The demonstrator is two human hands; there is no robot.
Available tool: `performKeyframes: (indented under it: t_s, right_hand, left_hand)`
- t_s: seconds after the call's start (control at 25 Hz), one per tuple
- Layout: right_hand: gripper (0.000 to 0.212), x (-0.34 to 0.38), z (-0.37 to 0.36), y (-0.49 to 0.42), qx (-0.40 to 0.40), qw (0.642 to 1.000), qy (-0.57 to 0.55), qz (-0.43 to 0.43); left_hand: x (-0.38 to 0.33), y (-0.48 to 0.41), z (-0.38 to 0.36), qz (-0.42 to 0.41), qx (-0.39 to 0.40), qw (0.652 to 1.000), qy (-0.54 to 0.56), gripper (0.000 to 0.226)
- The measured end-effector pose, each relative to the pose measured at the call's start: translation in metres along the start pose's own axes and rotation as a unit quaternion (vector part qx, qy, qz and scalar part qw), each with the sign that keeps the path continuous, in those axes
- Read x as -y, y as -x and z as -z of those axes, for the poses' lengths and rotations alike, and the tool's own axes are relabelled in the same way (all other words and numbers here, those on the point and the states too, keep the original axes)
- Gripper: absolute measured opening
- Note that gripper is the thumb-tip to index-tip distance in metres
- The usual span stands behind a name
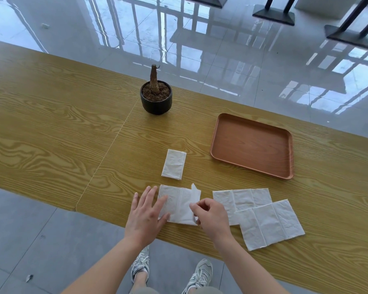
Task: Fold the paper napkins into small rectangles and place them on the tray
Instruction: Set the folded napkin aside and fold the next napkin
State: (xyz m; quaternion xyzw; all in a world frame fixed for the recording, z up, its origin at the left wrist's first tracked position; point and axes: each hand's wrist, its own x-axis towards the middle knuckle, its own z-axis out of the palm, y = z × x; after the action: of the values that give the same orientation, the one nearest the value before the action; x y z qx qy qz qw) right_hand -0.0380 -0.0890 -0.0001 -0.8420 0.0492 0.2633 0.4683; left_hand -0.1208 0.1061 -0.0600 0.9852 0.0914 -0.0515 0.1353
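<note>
Pressed napkin (182,205) flat with left grip (145,217) (fingers straight, holding nothing) as anchor; pinched its 3 o'clock edge in right grip (210,217), likely for folding.

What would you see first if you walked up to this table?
First, the white napkin at the near edge of the table: the left hand presses it flat while the right hand pinches up its right edge. Further back on the right lies a brown tray with nothing on it. A black pot holding a bare stump stands near the far edge.
</note>
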Motion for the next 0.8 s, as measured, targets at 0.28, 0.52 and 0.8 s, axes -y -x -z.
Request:
performKeyframes:
  t_s: [0.28, 0.52, 0.8]
  right_hand:
    - [0.015, -0.013, 0.007, -0.021, -0.037, 0.963, 0.202, 0.173]
    - [0.018, -0.013, 0.001, -0.044, -0.002, 0.843, 0.45, 0.294]
    - [0.012, -0.022, 0.003, -0.025, 0.026, 0.9, 0.391, 0.192]
  left_hand:
    - [-0.005, 0.002, 0.005, 0.031, -0.028, 0.998, 0.053, 0.047]
    - [-0.021, 0.015, 0.005, 0.001, -0.062, 0.997, 0.051, 0.038]
    - [-0.027, 0.023, 0.002, -0.005, -0.068, 0.997, 0.037, 0.033]
